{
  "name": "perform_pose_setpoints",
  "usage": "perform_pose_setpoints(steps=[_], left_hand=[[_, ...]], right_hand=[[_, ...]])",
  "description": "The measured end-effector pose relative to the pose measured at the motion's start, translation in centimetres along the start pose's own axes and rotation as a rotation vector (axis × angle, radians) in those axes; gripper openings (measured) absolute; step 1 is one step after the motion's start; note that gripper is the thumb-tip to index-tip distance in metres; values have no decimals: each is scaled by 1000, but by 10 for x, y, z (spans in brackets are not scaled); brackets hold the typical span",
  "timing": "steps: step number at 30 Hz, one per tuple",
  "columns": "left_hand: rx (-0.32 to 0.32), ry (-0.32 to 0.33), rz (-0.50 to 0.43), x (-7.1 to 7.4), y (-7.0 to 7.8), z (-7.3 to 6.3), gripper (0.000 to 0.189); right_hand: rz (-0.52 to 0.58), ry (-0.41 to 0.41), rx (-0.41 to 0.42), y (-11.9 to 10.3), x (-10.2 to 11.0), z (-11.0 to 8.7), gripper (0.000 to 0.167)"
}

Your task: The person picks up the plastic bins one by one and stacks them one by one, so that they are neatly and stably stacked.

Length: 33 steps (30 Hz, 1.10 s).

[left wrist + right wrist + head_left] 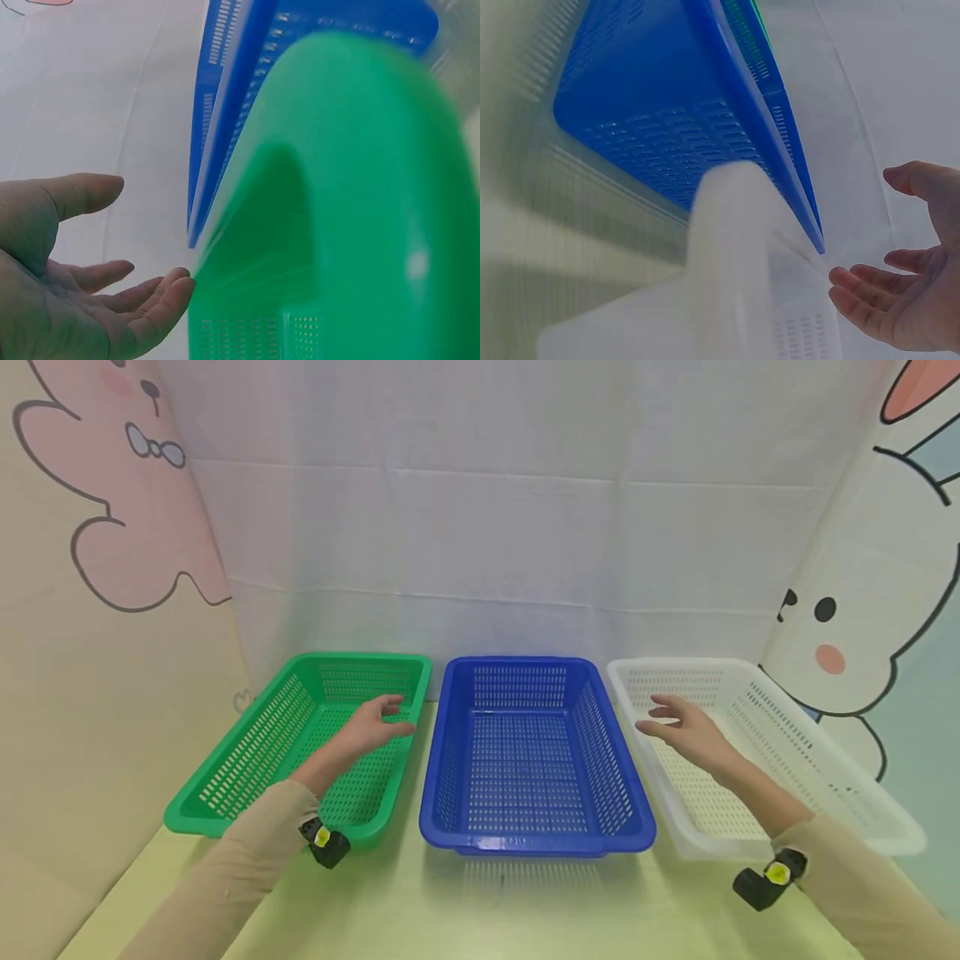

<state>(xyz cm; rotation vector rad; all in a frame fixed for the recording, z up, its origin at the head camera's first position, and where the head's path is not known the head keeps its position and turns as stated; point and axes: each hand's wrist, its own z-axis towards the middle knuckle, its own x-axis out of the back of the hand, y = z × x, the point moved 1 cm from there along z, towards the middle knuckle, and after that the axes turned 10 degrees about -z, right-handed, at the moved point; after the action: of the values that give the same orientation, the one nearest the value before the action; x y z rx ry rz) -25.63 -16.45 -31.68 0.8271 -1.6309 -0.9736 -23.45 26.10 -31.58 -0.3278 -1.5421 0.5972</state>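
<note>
My left hand (369,727) hovers over the green basket (300,827), thumb and fingers spread apart with nothing between them. In the left wrist view the same hand (82,277) appears beside the blurred green rim. Over the white basket (675,835), near its left rim, hangs my right hand (688,732), its fingers loosely bent and holding nothing. The right wrist view shows that hand (907,270) with its palm bare. Between the two hands stands a blue basket (536,842), which neither hand touches. No loose item shows inside the three slotted plastic baskets.
All three baskets stand side by side on a pale yellow-green table (480,918). A white cloth wall (510,543) rises behind them. Side panels with cartoon animals (142,527) flank the table left and right. A small black wrist device (324,843) sits on each sleeve.
</note>
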Motion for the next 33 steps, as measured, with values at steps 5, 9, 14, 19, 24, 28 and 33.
perform_pose_setpoints(steps=[5, 9, 14, 19, 24, 28, 33], left_hand=[[7, 13, -23, -9, -3, -3, 65], [-2, 46, -81, -12, -2, -7, 66], [-34, 62, -138, -15, -3, -8, 64], [-65, 48, -143, -23, -4, -10, 62], [-67, 64, -140, -32, -4, -10, 61], [-69, 73, -120, -38, -4, -9, 62], [-67, 74, -112, -44, -5, -6, 65]], right_hand=[[28, 13, 2, -4, -10, -6, 71], [50, 33, 5, -6, -16, -9, 70], [54, 66, 4, -8, -20, -12, 69], [45, 93, 8, -10, -25, -15, 68], [38, 103, -2, -12, -29, -15, 69], [24, 102, -13, -15, -30, -14, 69], [-25, 83, -57, -23, -32, -12, 76]])
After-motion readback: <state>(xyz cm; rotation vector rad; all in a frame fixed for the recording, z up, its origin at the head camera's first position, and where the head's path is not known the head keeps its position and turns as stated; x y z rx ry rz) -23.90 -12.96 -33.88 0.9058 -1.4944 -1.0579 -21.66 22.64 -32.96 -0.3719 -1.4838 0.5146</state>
